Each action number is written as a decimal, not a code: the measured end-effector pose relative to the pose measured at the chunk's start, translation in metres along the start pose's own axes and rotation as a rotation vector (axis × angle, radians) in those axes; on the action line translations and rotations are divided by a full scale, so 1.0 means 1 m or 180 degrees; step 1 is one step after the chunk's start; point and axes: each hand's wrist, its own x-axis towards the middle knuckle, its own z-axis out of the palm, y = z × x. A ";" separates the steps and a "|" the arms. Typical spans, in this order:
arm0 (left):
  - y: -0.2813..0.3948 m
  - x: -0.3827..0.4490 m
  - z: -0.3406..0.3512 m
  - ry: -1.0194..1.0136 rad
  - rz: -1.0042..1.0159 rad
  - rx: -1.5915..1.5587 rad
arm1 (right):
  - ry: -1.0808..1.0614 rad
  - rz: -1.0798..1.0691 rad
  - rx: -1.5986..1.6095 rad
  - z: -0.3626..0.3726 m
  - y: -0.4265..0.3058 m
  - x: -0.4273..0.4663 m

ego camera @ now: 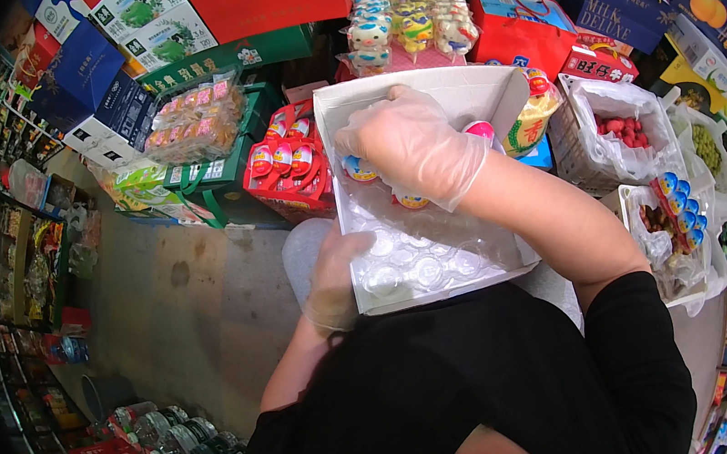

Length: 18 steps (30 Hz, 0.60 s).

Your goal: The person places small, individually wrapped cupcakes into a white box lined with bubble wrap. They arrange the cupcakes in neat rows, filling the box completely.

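A white cardboard box (525, 95) rests on the lap, with a clear plastic tray (434, 266) of round hollows inside. Clear-gloved, my left hand (338, 271) grips the box's left wall, its thumb over the edge. My right hand (411, 145), also in a clear glove, reaches into the upper part of the box; its fingertips are hidden, so what it touches cannot be told. Around it in the box lie a pink toy egg (479, 130), a blue and white one (359, 169) and a partly covered one (410, 199). The tray's lower hollows show no eggs.
Beyond the box stand a red carton of toy eggs (286, 161), wrapped animal-shaped sweets (412, 24) and a red gift box (520, 27). At right are a crate of red fruit (623, 131) and a strip of blue eggs (682, 212). Bottles (184, 433) lie lower left.
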 end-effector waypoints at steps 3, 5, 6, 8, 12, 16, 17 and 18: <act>-0.003 0.001 0.002 -0.0051 0.0028 -0.0170 | 0.0076 -0.0132 -0.0047 -0.001 0.002 -0.002; -0.004 0.002 0.001 -0.0090 0.0018 -0.0195 | 0.0113 -0.0152 -0.0032 0.001 0.005 -0.004; -0.004 0.003 -0.003 -0.0100 0.0002 -0.0141 | 0.0135 -0.0163 -0.0021 0.002 0.006 -0.004; -0.006 0.004 -0.006 -0.0056 -0.0021 -0.0050 | -0.0209 -0.0038 -0.0022 -0.002 0.007 -0.002; -0.005 0.003 -0.006 0.0095 -0.0025 -0.0020 | -0.0165 0.0142 0.0153 -0.015 0.013 -0.004; -0.001 -0.002 0.001 0.0150 0.0030 -0.0210 | 0.0981 0.0124 0.0913 -0.047 0.026 -0.024; 0.000 -0.002 0.001 0.0149 0.0003 -0.0227 | 0.1120 0.0191 0.1166 -0.051 0.031 -0.030; 0.001 -0.001 0.001 0.0143 -0.0033 -0.0247 | 0.1255 0.0265 0.1415 -0.055 0.036 -0.037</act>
